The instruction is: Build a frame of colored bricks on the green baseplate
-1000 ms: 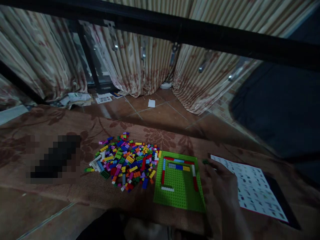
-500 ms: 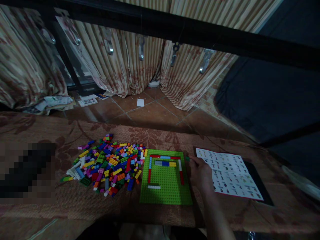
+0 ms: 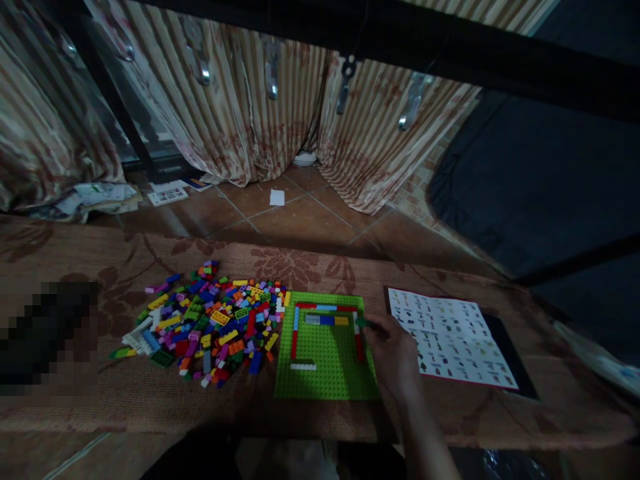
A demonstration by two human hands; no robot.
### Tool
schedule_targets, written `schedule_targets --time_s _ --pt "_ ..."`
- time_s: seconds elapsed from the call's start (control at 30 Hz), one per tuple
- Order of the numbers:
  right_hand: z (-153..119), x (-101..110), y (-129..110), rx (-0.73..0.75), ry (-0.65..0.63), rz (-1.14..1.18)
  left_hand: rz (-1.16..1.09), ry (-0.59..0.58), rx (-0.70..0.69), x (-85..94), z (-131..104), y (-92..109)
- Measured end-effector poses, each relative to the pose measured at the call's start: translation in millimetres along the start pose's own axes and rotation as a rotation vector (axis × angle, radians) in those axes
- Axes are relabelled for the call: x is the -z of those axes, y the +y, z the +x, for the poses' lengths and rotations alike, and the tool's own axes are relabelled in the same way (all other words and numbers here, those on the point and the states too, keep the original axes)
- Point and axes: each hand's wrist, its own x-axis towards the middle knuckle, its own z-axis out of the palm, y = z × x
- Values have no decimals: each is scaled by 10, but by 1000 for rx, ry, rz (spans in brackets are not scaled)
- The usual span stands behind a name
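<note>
My right hand (image 3: 393,350) pinches a small dark green toy brick (image 3: 363,323) at the right edge of a green baseplate (image 3: 325,383). The brick is near the upper end of the baseplate's right-hand row, by a white brick. Red, white and light blue bricks line the plate's far, left and right sides. Inside them sits a short row of grey, blue and yellow bricks (image 3: 327,321). A single white brick (image 3: 303,367) lies at the lower left of the plate. My left hand is out of view.
Left of the baseplate spreads a pile of loose coloured bricks (image 3: 220,319). A printed sheet with small pictures (image 3: 453,337) lies on a dark board to the right. All rest on a brown patterned cloth (image 3: 210,417). A dark bar with metal hooks crosses above.
My right hand has moved left with the green brick, from beside the baseplate to over its right edge. The whole view has shifted slightly.
</note>
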Motion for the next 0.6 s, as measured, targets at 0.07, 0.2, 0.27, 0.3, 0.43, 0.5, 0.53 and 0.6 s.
schedule_targets --time_s 0.07,0.2,0.27,0.3,0.43,0.5,0.53,0.6 --pt "-101 -66 -71 20 -81 33 22 -5 79 19 41 33" --pt "-216 -168 -148 142 -211 23 49 -9 154 14 -22 -128" --pt "-230 -186 -146 183 -244 -35 90 34 337 -12 -73 -206" --pt "-233 -190 -141 196 -259 -72 113 58 456 -27 -90 -220" --pt "-245 -200 -134 266 -297 -192 258 237 1020 -80 -81 -124" --pt "-254 -210 -155 310 -306 -227 312 377 1255 -90 -63 -60" --pt "-259 -215 -171 323 -313 -243 291 390 1257 -89 -62 -45" --pt "-267 -217 -202 322 -333 -271 209 332 1135 -79 -73 -51"
